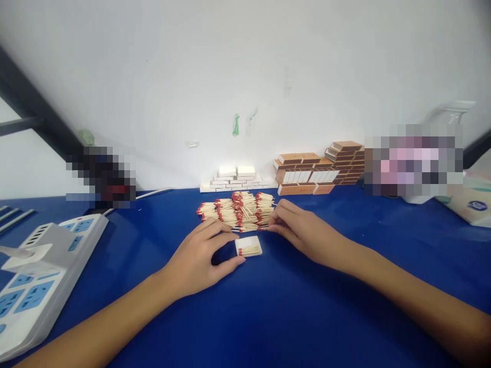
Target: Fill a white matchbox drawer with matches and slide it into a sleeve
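Note:
A small white matchbox tray (248, 240) lies on the blue table with several red-headed matches (251, 251) along its near side. My left hand (199, 255) rests at its left end, thumb and index finger bracketing the near and far corners. Just beyond the tray spreads a heap of loose matches (245, 208), their red heads mostly pointing left. At the right edge of that heap is my right hand (297, 227), fingertips pinched together on matches; how many is hidden.
White empty trays (233, 181) are stacked against the wall. Right of them stand piled brown matchbox sleeves (307, 176). A white power strip (49, 276) with a plugged-in adapter occupies the left side. A tissue pack (473, 197) and blurred objects sit far right.

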`<state>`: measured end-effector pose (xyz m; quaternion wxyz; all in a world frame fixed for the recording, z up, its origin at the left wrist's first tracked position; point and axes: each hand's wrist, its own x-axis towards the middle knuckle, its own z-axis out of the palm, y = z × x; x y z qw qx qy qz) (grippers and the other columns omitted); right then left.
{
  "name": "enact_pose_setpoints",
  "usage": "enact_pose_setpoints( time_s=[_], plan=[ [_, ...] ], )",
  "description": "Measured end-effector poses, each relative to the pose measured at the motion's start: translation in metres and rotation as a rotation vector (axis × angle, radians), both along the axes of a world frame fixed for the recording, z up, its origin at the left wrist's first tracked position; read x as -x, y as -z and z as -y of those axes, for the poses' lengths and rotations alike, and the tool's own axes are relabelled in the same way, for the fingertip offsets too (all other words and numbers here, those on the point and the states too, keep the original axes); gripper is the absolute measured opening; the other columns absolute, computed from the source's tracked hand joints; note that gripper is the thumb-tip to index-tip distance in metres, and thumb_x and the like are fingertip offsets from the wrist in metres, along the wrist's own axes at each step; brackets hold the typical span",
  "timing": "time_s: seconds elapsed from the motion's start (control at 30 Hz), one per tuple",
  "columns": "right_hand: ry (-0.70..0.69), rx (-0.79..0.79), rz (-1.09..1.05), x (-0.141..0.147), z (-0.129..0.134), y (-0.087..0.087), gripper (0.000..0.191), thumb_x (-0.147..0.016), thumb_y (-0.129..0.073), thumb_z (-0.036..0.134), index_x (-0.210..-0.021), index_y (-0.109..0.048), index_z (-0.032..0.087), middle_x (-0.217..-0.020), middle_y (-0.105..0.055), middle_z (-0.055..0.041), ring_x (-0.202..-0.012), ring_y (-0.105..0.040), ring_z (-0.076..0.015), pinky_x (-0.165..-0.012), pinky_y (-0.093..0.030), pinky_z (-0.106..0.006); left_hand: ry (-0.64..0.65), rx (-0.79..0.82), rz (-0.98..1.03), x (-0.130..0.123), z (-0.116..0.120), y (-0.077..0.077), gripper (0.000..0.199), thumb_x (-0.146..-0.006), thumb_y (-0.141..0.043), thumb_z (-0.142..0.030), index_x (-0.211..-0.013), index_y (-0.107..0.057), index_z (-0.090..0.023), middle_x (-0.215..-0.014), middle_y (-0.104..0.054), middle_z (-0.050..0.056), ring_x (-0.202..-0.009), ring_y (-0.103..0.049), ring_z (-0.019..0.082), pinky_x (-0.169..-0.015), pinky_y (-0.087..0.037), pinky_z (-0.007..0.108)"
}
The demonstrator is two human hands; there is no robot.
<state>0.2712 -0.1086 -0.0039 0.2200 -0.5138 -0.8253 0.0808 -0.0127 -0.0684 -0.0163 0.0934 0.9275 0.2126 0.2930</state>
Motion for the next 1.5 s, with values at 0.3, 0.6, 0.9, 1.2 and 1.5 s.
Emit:
enact_pose_setpoints(
  time_s=[0.3, 0.6, 0.9, 1.2, 1.5],
  plan=[
    [-0.113, -0.042, -0.01, 0.038, 0.024, 0.008, 0.006, -0.106, -0.057, 0.022, -0.103, -0.062, 0.02, -0.104, -0.065, -0.0062, -0.082, -0.066, -0.0188, -0.071, -0.053, -0.033, 0.019, -0.004, 0.008, -0.003, 0.008, -0.001, 0.026, -0.096, -0.075, -0.034, -0.116, -0.072, -0.018, -0.109, -0.073, 0.01, -0.101, -0.067, 0.024, -0.095, -0.057, 0.043],
    [0.035, -0.097, -0.02, -0.025, -0.015, 0.005, 0.012, -0.105, -0.06, 0.029, -0.102, -0.067, 0.02, -0.097, -0.06, -0.005, -0.079, -0.06, -0.0182, -0.07, -0.048, -0.032, 0.006, 0.009, -0.001, 0.001, 0.003, 0.0, 0.027, -0.096, -0.075, -0.036, -0.115, -0.074, -0.017, -0.108, -0.073, 0.01, -0.101, -0.068, 0.024, -0.095, -0.057, 0.044],
    [-0.018, 0.043, -0.038, -0.014, -0.013, 0.014, 0.014, -0.105, -0.061, 0.033, -0.105, -0.068, 0.021, -0.103, -0.058, -0.0052, -0.077, -0.058, -0.016, -0.067, -0.047, -0.029, 0.007, 0.012, 0.009, 0.0, 0.002, -0.001, 0.027, -0.096, -0.075, -0.036, -0.116, -0.074, -0.017, -0.106, -0.073, 0.009, -0.099, -0.067, 0.023, -0.094, -0.057, 0.043],
    [-0.035, 0.011, 0.028, -0.007, -0.009, 0.011, 0.015, -0.108, -0.053, 0.026, -0.094, -0.057, 0.02, -0.101, -0.06, -0.0057, -0.079, -0.061, -0.0179, -0.07, -0.049, -0.031, 0.013, 0.001, 0.006, 0.0, 0.003, 0.0, 0.028, -0.095, -0.076, -0.036, -0.115, -0.074, -0.016, -0.106, -0.073, 0.009, -0.1, -0.067, 0.023, -0.096, -0.056, 0.042],
    [-0.142, -0.097, 0.0, 0.026, 0.016, 0.008, 0.01, -0.107, -0.054, 0.024, -0.101, -0.061, 0.02, -0.1, -0.063, -0.0058, -0.08, -0.062, -0.0182, -0.07, -0.05, -0.031, 0.01, -0.001, -0.005, -0.001, 0.003, 0.001, 0.028, -0.095, -0.076, -0.037, -0.115, -0.073, -0.017, -0.106, -0.073, 0.01, -0.1, -0.068, 0.024, -0.095, -0.057, 0.043]
  ],
)
